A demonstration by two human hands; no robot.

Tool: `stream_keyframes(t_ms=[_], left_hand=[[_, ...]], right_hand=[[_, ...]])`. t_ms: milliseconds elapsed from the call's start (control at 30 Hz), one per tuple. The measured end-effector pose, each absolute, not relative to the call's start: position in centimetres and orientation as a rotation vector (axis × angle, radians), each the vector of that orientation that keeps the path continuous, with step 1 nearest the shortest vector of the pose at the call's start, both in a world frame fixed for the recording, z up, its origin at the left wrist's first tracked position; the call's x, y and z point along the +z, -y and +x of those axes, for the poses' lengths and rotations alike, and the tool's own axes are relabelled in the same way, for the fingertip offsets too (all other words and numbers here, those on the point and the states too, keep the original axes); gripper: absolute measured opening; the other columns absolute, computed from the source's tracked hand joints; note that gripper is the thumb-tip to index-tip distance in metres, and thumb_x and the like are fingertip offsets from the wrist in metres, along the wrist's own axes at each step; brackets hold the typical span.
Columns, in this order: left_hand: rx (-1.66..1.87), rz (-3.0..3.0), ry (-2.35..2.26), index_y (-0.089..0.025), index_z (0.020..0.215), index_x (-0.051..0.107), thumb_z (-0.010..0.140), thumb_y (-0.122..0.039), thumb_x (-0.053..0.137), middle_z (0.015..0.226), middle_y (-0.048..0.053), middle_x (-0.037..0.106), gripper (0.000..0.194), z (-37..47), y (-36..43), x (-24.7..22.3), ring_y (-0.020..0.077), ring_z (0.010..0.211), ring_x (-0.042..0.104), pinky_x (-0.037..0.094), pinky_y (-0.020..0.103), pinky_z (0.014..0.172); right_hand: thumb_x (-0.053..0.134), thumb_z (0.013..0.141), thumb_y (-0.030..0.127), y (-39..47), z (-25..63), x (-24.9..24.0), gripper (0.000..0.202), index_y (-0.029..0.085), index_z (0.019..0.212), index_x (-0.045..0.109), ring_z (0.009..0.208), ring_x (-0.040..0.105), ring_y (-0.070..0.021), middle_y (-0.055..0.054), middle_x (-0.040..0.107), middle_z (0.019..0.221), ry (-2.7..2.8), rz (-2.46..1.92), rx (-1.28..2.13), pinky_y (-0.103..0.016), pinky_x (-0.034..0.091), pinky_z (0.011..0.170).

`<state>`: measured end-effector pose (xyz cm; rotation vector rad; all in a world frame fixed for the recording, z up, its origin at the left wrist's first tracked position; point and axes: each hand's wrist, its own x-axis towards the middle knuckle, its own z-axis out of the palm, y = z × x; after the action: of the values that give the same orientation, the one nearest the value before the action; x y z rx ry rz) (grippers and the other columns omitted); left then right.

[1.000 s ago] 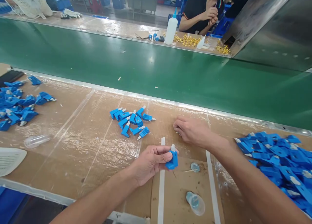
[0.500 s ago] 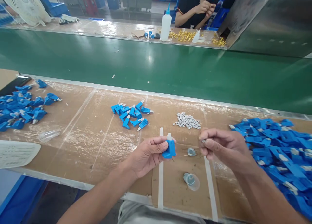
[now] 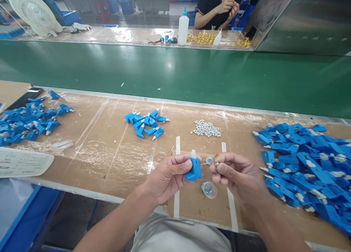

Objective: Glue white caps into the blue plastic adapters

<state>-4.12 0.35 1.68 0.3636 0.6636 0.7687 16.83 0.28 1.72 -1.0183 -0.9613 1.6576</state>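
Note:
My left hand [image 3: 171,175] grips a blue plastic part [image 3: 194,169] between thumb and fingers, its white tip [image 3: 193,154] pointing up. To its right, my right hand [image 3: 233,173] pinches a small grey piece [image 3: 216,164] between thumb and index finger, a short gap away from the blue part. A pile of similar small grey pieces [image 3: 207,128] lies beyond the hands. Between them sits a small clear dish [image 3: 209,160] with a thin stick [image 3: 204,164] by it. Closer to me is a clear cup [image 3: 209,190] holding bluish liquid.
Blue parts lie in a large heap [image 3: 301,160] at right, a small group [image 3: 148,123] at centre and another heap [image 3: 27,118] at left. A clear tube [image 3: 62,145] lies near a paper sheet [image 3: 27,162]. Across the green belt [image 3: 164,69], a person works beside a white bottle [image 3: 183,29].
My right hand has moved left with the small grey piece, nearer to the blue part. My left hand still holds the blue part. The camera view has shifted slightly.

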Motion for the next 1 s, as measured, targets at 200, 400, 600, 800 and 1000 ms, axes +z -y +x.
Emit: stream_keyframes(t_ms=[200, 400, 600, 800, 1000], left_hand=[[0.889, 0.505, -0.709, -0.013, 0.098, 0.079, 0.082, -0.032, 0.08, 0.082, 0.006, 0.067, 0.025, -3.7, 0.1, 1.9, 0.011, 0.074, 0.057, 0.047, 0.02, 0.071], [0.963, 0.743, -0.779, -0.017, 0.108, 0.079, 0.088, -0.039, 0.073, 0.084, 0.006, 0.068, 0.03, -3.9, 0.5, 1.6, 0.0138, 0.077, 0.057, 0.046, 0.025, 0.075], [1.028, 0.854, -0.788, -0.021, 0.109, 0.08, 0.09, -0.034, 0.072, 0.088, 0.005, 0.067, 0.025, -4.0, 0.7, 1.5, 0.0135, 0.079, 0.059, 0.048, 0.025, 0.075], [1.021, 0.798, -0.787, -0.023, 0.109, 0.081, 0.088, -0.033, 0.075, 0.085, 0.003, 0.067, 0.024, -3.9, 0.4, 1.3, 0.011, 0.073, 0.058, 0.048, 0.023, 0.07], [1.027, 0.824, -0.846, -0.023, 0.105, 0.082, 0.086, -0.033, 0.076, 0.085, 0.002, 0.065, 0.023, -4.1, 0.3, 0.7, 0.0114, 0.074, 0.057, 0.046, 0.023, 0.068]], right_hand=[[0.079, 0.087, 0.034, 0.6, 15.9, 1.9, 0.014, 0.02, 0.089, 0.077, 0.066, 0.071, -0.0157, -0.006, 0.076, 0.079, 1.086, -1.072, 1.609, -0.024, 0.06, 0.057], [0.08, 0.086, 0.034, 0.8, 15.1, 1.7, 0.014, 0.02, 0.09, 0.077, 0.064, 0.067, -0.0144, -0.005, 0.075, 0.076, 1.072, -1.14, 1.592, -0.022, 0.056, 0.054], [0.077, 0.089, 0.033, 1.0, 14.4, 1.6, 0.013, 0.02, 0.088, 0.075, 0.048, 0.051, -0.0053, 0.001, 0.064, 0.073, 1.094, -1.168, 1.548, -0.018, 0.043, 0.042], [0.075, 0.091, 0.032, 0.9, 13.9, 1.5, 0.01, 0.022, 0.089, 0.075, 0.049, 0.05, -0.004, 0.001, 0.061, 0.081, 1.17, -1.18, 1.463, -0.018, 0.043, 0.042], [0.076, 0.089, 0.031, 0.9, 13.6, 1.7, 0.009, 0.023, 0.086, 0.077, 0.06, 0.058, -0.0079, -0.001, 0.065, 0.083, 1.263, -1.252, 1.369, -0.018, 0.051, 0.05]])
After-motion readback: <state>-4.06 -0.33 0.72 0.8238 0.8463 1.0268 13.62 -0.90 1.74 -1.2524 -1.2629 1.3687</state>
